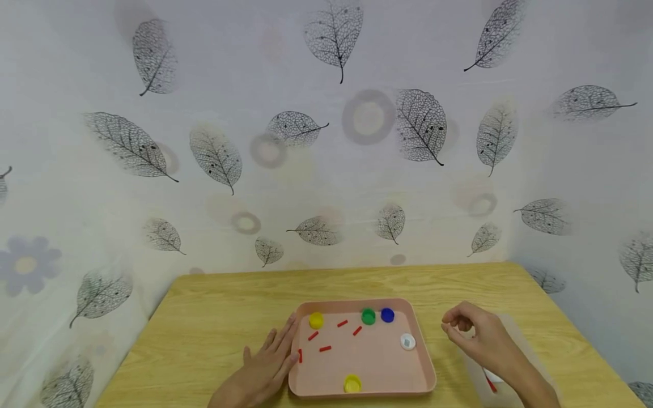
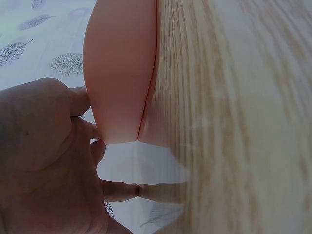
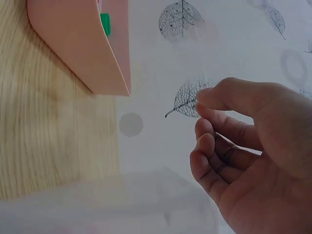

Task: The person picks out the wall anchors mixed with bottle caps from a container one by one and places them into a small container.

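Note:
My left hand [image 1: 262,368] rests its straight fingers along the left rim of a pink tray [image 1: 377,386]; the left wrist view shows the fingers against the tray's outer wall. The right hand [image 1: 484,337] is off the tray's right side, above a translucent container [image 1: 522,340]. Its fingers are curled, thumb and index tips together in the right wrist view, with nothing visible between them. In the tray lie a yellow cap [image 1: 316,320], a second yellow cap [image 1: 352,383], a green cap [image 1: 368,316], a blue cap [image 1: 388,315], a white cap [image 1: 407,341] and several short red sticks [image 1: 325,349].
A thin red piece [image 1: 491,383] and something white [image 1: 492,375] show at the translucent container, partly hidden by the right arm. Under everything is a wood-grain table [image 1: 229,311]. A leaf-patterned wall covering [image 1: 326,187] stands behind and at both sides.

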Motion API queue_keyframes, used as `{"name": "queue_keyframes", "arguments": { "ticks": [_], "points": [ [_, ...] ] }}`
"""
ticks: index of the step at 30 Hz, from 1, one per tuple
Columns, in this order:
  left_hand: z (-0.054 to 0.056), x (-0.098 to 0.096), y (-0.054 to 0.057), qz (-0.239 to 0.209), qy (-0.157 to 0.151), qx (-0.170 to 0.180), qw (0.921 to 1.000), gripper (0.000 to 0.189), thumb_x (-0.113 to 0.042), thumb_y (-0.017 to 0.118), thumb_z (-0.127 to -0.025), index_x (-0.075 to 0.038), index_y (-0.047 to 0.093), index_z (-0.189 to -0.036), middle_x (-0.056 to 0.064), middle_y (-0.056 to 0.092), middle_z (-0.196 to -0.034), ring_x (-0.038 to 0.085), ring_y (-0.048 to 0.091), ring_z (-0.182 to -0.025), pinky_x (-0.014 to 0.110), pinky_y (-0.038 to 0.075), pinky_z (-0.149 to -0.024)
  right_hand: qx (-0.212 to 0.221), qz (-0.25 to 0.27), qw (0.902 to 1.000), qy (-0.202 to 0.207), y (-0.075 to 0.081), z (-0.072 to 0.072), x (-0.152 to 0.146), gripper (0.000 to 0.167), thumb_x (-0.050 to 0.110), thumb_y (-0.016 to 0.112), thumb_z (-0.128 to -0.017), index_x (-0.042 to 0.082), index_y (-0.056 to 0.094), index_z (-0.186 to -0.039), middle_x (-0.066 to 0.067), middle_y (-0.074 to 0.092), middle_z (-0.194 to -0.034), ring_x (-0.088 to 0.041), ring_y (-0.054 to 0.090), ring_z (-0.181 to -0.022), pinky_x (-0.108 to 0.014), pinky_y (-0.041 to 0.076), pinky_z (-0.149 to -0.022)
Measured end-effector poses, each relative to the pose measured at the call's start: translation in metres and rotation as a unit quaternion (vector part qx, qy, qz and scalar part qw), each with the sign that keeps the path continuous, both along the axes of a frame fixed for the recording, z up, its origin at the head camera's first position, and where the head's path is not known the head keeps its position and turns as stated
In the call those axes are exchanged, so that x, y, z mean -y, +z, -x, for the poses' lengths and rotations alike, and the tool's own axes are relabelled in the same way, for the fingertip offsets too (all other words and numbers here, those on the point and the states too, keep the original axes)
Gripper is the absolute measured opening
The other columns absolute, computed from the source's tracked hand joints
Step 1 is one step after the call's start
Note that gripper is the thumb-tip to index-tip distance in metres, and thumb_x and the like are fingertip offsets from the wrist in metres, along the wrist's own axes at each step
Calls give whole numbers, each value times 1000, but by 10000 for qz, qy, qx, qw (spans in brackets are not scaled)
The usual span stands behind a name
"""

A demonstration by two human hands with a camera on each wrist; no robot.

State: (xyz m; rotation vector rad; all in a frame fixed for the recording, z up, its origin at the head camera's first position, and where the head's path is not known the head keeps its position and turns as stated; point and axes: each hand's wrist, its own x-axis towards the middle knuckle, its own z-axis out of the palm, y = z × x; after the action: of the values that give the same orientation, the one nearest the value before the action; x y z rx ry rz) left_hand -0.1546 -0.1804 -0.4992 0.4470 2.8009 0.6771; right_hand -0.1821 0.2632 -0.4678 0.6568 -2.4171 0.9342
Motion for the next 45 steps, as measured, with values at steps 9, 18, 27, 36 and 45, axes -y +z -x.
{"name": "queue_keyframes", "arguments": {
  "ticks": [9,18,27,36,45],
  "points": [
    [-2,-2,3,-91,-128,-23,9999,67,-54,28,-111,-22,9,-167,-6,5,-173,45,23,-152,94,9,-91,41,-44,9998,211,-2,-2,20,32,-7,84,-76,18,68,-87,18,61,-84,1,53,-70,-24,50,-59],
    [0,-4,-1,-99,-159,-90,9998,66,-52,28,-111,-23,8,-167,-6,5,-173,44,22,-152,93,9,-93,27,81,9976,685,-8,-5,36,35,-8,85,-75,19,67,-89,17,60,-85,-3,54,-70,-24,50,-59],
    [-2,-7,0,-163,-254,-78,9995,66,-51,27,-111,-19,10,-167,-2,7,-173,47,24,-150,94,11,-91,197,299,9914,1262,-20,-2,53,24,-3,80,-83,16,66,-90,14,60,-86,-6,56,-70,-24,51,-58],
    [-3,-5,0,-120,-104,-70,9998,66,-51,27,-111,-20,12,-167,-3,8,-173,45,24,-151,92,10,-93,680,32,9889,1318,-18,6,80,23,-2,79,-85,15,65,-91,13,57,-85,-9,54,-71,-25,51,-60],
    [-3,-1,4,9,-67,-2,10000,67,-54,26,-111,-20,11,-167,-4,7,-173,44,22,-152,93,9,-93,359,-196,9833,1775,-23,27,103,21,-5,78,-84,9,64,-92,6,57,-86,-3,48,-72,-20,48,-61]
  ]
}}
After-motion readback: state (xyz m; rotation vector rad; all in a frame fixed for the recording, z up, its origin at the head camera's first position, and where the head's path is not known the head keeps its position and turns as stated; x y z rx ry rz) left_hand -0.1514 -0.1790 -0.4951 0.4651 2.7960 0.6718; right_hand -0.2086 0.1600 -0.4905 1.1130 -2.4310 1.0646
